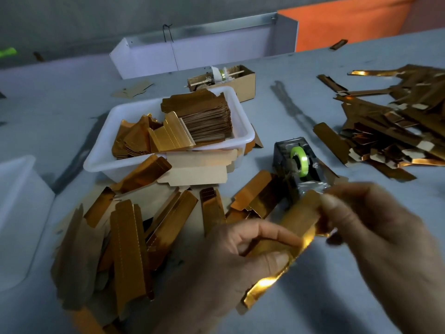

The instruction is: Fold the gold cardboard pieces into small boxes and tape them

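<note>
A long folded gold cardboard piece [302, 219] is held between both hands above the table's front. My left hand [240, 256] grips its lower middle, thumb and forefinger curled round it. My right hand [380, 235], blurred, pinches its upper end just in front of the tape dispenser [297, 162], a black one with a green tape roll. Flat gold cardboard blanks lie in a heap [125, 239] to the left of my hands.
A white plastic tub [243, 131] behind the heap holds stacked gold blanks. Folded gold pieces are piled at the right [395, 126]. A small brown carton [245, 79] and a white bin [192, 54] stand further back. Another white container [16, 213] is at the left edge.
</note>
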